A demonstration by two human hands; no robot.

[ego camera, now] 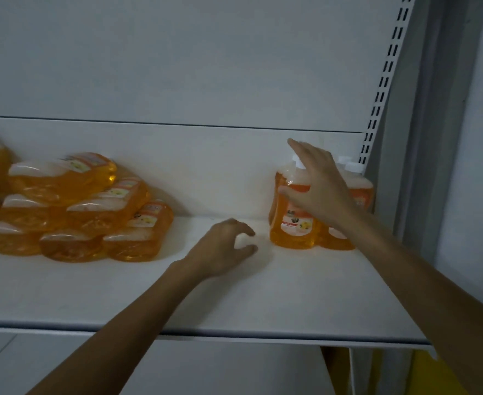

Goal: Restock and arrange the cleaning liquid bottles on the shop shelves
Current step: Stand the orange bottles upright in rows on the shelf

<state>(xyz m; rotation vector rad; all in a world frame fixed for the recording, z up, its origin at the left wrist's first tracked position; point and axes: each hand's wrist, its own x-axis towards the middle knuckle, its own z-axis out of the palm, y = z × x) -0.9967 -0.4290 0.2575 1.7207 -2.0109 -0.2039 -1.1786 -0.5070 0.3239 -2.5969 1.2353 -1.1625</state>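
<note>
On the white shelf [263, 303], several orange cleaning liquid bottles with white caps stand upright at the right end; the front one [291, 226] shows its label. My right hand [317, 186] hovers with spread fingers over the top of that front bottle, covering its shoulder. My left hand [223, 246] hangs just above the shelf to the left of the bottles, fingers loosely curled, holding nothing. A heap of several orange bottles [86, 212] lies on its side at the left.
The slotted shelf upright [383, 86] and a grey wall bound the right end. The white back panel [177, 67] rises behind. A lower shelf and something yellow [434, 374] show beneath the front edge.
</note>
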